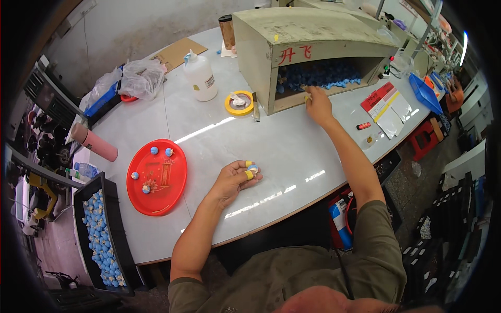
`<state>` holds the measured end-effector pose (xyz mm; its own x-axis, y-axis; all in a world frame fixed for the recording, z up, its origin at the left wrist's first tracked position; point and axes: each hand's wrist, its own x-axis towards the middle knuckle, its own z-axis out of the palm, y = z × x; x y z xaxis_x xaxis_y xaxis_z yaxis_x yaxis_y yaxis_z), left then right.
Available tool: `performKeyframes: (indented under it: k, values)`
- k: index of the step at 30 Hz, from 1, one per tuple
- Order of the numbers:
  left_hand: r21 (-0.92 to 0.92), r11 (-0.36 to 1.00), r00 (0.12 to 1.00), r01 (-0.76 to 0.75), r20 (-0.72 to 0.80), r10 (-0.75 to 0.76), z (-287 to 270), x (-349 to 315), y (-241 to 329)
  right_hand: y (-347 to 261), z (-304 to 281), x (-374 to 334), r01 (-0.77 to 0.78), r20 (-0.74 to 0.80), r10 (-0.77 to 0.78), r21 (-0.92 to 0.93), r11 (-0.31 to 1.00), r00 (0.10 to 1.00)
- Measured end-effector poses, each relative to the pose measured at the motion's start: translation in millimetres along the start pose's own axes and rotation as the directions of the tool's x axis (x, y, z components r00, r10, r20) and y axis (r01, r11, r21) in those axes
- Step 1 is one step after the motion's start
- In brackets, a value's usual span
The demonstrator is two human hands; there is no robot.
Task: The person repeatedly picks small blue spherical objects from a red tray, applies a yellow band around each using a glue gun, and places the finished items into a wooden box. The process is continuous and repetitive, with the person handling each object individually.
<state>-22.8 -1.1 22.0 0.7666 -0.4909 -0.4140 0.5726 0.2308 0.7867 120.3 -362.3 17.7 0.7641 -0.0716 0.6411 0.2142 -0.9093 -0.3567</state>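
My left hand (229, 183), with yellow wraps on its fingers, is closed over the table. Its fingertips pinch a small blue-and-white ball (253, 168). My right hand (319, 107) reaches to the front opening of a large cream box (254, 68). Its fingers are bent together at the opening's lower edge; what they hold, if anything, is too small to name. Inside the box lies a heap of small blue pieces (323, 75). To the left, a round red tray (156, 201) carries several blue balls with pale parts, one being a ball (154, 151) near its far rim.
A black bin (125, 250) full of blue balls stands at the table's left edge. Behind the tray are a white squeeze bottle (200, 78), a yellow tape roll (236, 111) and a pink flask (96, 143). Printed sheets (386, 107) and a small red item (364, 125) lie right.
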Motion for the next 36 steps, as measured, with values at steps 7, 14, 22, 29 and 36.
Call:
performKeyframes:
  k: [7, 14, 22, 29, 36]
  values:
    - [0.012, 1.0, 1.0, 0.011, 0.001, -0.011, 3.7, -1.8, 5.0, 6.6, 53.1, 55.0, -0.084, 0.474, 0.268, -0.373, 0.924, 0.839]
    - [0.003, 1.0, 1.0, 0.001, 0.016, -0.001, -0.2, 0.4, 0.8, -2.1, 33.9, 12.1, 0.028, 0.241, -0.096, 0.271, 0.962, 0.966]
    - [0.008, 1.0, 1.0, 0.005, 0.005, -0.005, 3.2, -0.9, 3.3, 15.4, 15.2, 21.1, 0.077, 0.244, -0.087, 0.049, 0.996, 0.966]
    - [0.025, 1.0, 1.0, -0.002, 0.007, 0.002, 1.2, -1.0, 2.4, 0.3, 33.4, 34.2, -0.152, 0.369, 0.159, -0.048, 0.987, 0.916]
    - [0.019, 1.0, 1.0, 0.007, 0.008, -0.007, -0.4, -0.1, 2.2, 3.3, 32.0, 65.2, -0.312, 0.392, 0.257, 0.084, 0.946, 0.884]
